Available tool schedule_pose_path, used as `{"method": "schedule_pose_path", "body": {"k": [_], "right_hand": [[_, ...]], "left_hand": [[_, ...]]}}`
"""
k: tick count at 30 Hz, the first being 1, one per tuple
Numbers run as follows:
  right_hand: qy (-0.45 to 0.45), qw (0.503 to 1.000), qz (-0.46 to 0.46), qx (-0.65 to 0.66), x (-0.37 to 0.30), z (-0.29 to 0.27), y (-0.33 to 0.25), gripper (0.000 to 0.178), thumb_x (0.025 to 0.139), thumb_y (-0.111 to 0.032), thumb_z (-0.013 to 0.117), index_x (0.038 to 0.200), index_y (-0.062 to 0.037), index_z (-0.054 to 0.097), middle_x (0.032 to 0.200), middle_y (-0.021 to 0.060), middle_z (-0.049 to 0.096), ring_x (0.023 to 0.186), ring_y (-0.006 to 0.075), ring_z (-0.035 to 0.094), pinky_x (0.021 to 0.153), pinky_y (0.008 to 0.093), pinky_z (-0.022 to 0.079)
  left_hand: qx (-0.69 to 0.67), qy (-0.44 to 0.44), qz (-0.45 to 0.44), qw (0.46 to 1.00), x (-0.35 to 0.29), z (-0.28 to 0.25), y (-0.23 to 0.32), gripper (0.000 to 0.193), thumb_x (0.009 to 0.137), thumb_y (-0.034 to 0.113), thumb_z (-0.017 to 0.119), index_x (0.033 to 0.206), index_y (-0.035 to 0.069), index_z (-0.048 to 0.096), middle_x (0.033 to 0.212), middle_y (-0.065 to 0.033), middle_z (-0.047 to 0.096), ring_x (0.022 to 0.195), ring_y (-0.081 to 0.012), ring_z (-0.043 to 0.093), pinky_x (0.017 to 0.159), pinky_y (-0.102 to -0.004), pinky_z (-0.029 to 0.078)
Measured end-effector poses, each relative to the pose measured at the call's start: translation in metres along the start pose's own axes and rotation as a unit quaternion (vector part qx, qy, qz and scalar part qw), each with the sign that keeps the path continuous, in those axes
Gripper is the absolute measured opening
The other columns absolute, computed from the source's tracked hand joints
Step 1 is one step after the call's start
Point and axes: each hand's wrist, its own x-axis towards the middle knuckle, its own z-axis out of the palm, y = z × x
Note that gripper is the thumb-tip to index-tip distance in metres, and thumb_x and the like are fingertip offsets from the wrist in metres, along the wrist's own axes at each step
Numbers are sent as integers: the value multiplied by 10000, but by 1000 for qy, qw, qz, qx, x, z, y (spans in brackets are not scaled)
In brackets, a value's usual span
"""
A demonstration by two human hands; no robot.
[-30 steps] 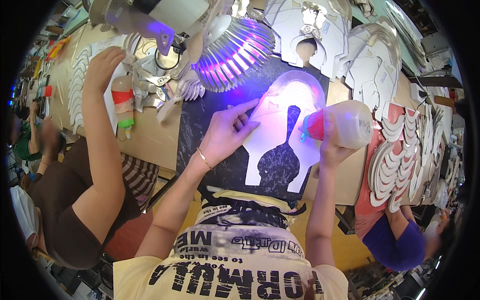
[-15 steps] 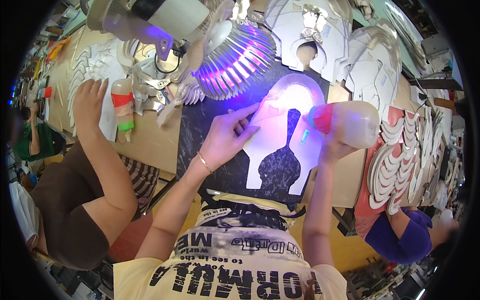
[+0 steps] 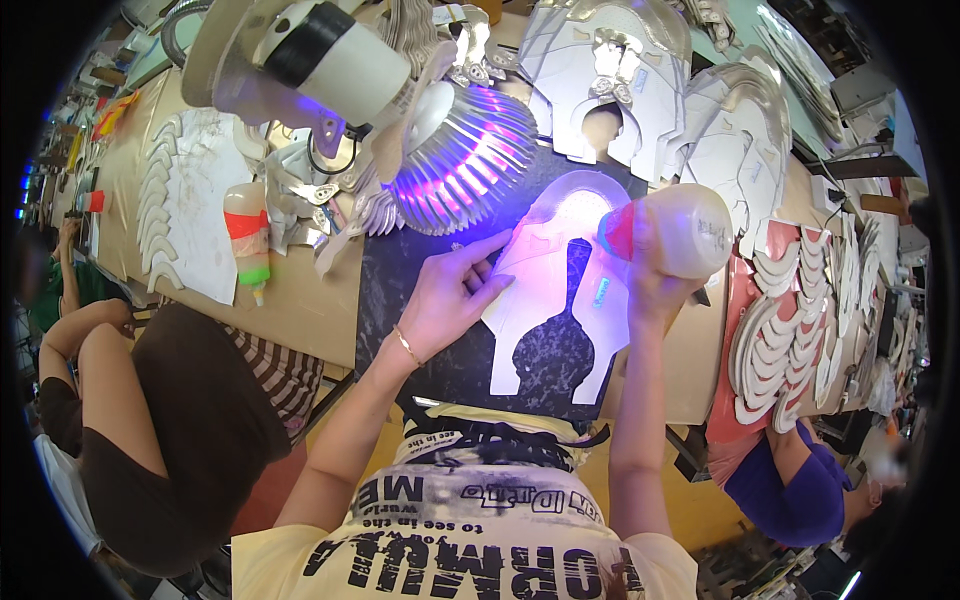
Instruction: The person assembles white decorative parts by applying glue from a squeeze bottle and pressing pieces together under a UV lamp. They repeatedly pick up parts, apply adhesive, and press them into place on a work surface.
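A flat white shoe-upper piece (image 3: 530, 310), U-shaped with a translucent rounded far end, lies on a dark marbled board (image 3: 400, 280). My left hand (image 3: 455, 300) rests at its left edge, index finger and thumb stretched out and apart; the other fingers are partly curled. My right hand (image 3: 660, 285) is wrapped around a cloudy squeeze bottle (image 3: 690, 235) with a red band. The bottle is tipped on its side over the piece's right arm, its narrow end pointing left; the tip is hard to make out. Violet light falls on the piece.
A finned metal lamp (image 3: 465, 160) hangs close beyond my left hand. Another red-banded bottle (image 3: 246, 240) lies on the table at left. Stacked white uppers (image 3: 570, 80) are at the back, curved strips (image 3: 780, 340) on red sheeting at right. People sit on both sides.
My right hand and the bottle have shifted slightly left, and the piece lies a little lower in view. The neighbour's arm at left has drawn back from the table.
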Motion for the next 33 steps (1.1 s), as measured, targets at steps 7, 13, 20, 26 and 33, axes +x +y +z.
{"method": "schedule_pose_path", "body": {"k": [7,13,20,26,33], "right_hand": [[-8,1000,7,29,5,3,-3,350,735,-201,889,918,11,679,815,69,713,714,151,694,678,284,540],[-26,993,63,96,-5,14,-2,323,779,-238,847,908,17,696,799,62,712,699,152,689,664,296,543],[-55,886,354,296,27,-20,9,624,842,-365,780,1256,33,538,1172,125,638,1002,182,628,866,328,522],[-154,944,292,8,42,-135,-1,744,834,-503,751,1297,29,512,1159,195,646,1057,263,651,911,374,511],[-268,828,341,-356,19,-195,-11,1075,707,-777,666,1314,91,483,1046,291,678,978,391,691,850,427,541]], "left_hand": [[4,3,2,1000,0,0,0,548,843,81,767,1363,87,596,770,14,560,621,-43,429,580,-207,437],[4,26,49,998,-2,2,-7,516,835,94,777,1325,56,616,741,12,561,627,-51,453,577,-216,438],[30,6,34,999,4,2,-9,521,842,64,757,1339,38,605,715,29,555,607,-30,484,549,-203,438],[-1,-17,23,1000,6,0,-11,485,877,42,709,1341,-9,581,702,11,553,573,-24,468,506,-196,415],[6,1,38,999,5,5,-13,460,891,23,684,1339,-5,584,698,17,549,568,-20,453,496,-197,397]]}}
